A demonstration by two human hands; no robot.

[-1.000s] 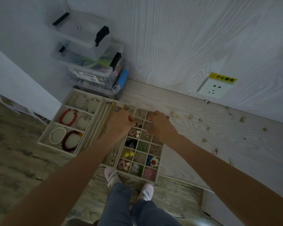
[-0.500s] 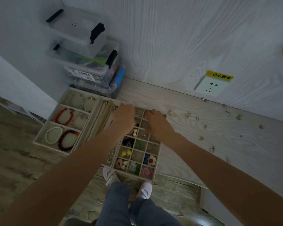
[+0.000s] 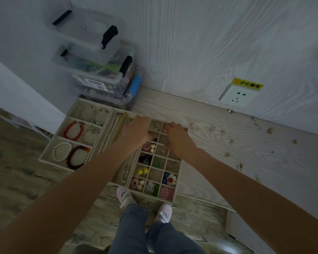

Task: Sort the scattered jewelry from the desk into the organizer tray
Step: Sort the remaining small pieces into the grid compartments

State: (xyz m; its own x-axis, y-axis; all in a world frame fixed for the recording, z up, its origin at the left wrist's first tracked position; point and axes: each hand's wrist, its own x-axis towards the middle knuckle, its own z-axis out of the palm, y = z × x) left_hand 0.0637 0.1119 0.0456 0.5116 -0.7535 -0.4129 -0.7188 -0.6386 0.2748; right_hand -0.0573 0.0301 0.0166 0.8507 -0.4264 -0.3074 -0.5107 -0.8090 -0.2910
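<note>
The beige organizer tray point(image 3: 178, 174) has a grid of small compartments with earrings, beads and flower pieces. It hangs over the desk's point(image 3: 246, 149) front edge. My left hand point(image 3: 136, 131) lies over its far left corner, fingers bent down out of sight. Over the far right compartments is my right hand point(image 3: 178, 138), fingertips bunched at a divider, and what they hold is hidden. Small pieces of scattered jewelry point(image 3: 212, 128) lie across the desk to the right, several near the wall.
A bracelet tray point(image 3: 57, 130) with red and pearl bracelets adjoins a narrow necklace tray point(image 3: 116, 129) on the left. Stacked clear storage boxes point(image 3: 99, 76) stand behind them. A wall socket point(image 3: 235, 97) sits at the back. My shoes point(image 3: 124, 197) are on the floor below.
Both hands have stayed at the far end of the grid tray. The right fingertips shifted slightly. The view has tilted a little.
</note>
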